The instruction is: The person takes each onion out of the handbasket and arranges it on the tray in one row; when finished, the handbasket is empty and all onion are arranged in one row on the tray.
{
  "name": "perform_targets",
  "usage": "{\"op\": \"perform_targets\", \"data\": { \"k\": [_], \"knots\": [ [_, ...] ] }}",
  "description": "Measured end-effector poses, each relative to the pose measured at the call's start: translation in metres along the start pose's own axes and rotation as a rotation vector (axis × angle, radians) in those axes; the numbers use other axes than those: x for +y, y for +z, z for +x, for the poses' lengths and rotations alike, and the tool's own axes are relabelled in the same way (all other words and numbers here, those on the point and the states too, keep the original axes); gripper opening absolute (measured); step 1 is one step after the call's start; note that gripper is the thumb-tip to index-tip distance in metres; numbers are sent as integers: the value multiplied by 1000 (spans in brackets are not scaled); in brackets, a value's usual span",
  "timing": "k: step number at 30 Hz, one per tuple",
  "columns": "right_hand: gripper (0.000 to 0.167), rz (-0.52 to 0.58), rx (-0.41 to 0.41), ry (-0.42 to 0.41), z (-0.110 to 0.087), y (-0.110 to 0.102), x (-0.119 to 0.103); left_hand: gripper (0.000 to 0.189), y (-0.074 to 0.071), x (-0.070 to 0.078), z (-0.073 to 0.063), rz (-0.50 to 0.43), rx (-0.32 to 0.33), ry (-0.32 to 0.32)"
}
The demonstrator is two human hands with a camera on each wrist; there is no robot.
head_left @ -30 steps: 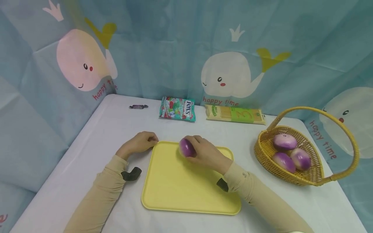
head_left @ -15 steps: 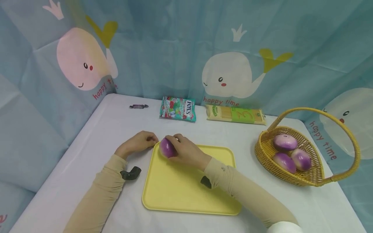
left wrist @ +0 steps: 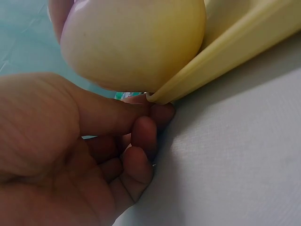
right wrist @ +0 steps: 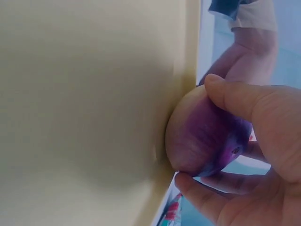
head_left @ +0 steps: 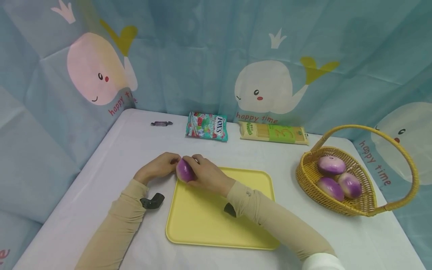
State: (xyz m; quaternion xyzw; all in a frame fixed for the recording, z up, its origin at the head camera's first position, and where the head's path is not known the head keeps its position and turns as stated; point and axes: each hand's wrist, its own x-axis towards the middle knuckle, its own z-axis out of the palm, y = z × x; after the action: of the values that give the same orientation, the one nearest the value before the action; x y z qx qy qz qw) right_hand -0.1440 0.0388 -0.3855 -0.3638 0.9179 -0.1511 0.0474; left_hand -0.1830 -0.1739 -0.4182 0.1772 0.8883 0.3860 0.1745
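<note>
The left hand (head_left: 158, 166) lies curled on the table (head_left: 111, 157), fingertips at the tray (head_left: 216, 221) far-left corner, holding nothing. The right hand (head_left: 206, 173) grips the turnip (head_left: 184, 170) over that corner rim, partly hiding it.

Both arms reach forward in tan sleeves, forearms angled in so the hands meet near the middle. Left hand (head_left: 158, 167) sits knuckles-up with fingers (left wrist: 141, 136) curled loosely under, holding nothing. Right hand (head_left: 206, 173) is cupped, thumb and fingers (right wrist: 235, 99) wrapped round what it grips, its fingertips right up against the left hand's.
</note>
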Motion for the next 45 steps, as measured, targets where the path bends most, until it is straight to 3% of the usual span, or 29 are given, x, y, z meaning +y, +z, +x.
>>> {"op": "perform_targets", "data": {
  "k": [6, 9, 11, 17, 22, 25, 28, 31, 34, 39, 42, 45],
  "knots": [
    [87, 14, 7, 29, -6, 0, 4, 14, 1, 0, 0, -4, 1, 0],
    [87, 45, 11, 90, -19, -7, 14, 16, 1, 0, 0, -2, 5, -15],
    [79, 44, 38, 123, -34, -16, 26, 16, 1, -1, 1, 3, 6, -27],
    [47, -24, 237, 279, -113, -55, 80, 17, 0, 2, 1, 6, -3, -70],
    [35, -131, 409, 541, -197, -95, 128, 17, -3, 5, 1, 3, -2, -65],
    [43, -186, 322, 749, -237, -115, 148, 17, -3, 6, 1, -5, 1, -60],
    [63, -207, 126, 887, -262, -124, 162, 18, -2, 5, 1, -16, 0, -59],
    [73, -186, 3, 893, -272, -123, 169, 18, -1, 4, 1, -22, -1, -57],
    [78, -169, -23, 858, -271, -118, 171, 19, -1, 3, 0, -26, -7, -61],
    [75, -165, -5, 810, -267, -113, 171, 20, -1, 2, -2, -43, -19, -68],
    [76, -148, 31, 827, -266, -113, 168, 20, -1, 1, -1, -42, -17, -65],
    [77, -168, 165, 857, -261, -114, 160, 20, -1, 2, -1, -43, -19, -66]
  ]
}}
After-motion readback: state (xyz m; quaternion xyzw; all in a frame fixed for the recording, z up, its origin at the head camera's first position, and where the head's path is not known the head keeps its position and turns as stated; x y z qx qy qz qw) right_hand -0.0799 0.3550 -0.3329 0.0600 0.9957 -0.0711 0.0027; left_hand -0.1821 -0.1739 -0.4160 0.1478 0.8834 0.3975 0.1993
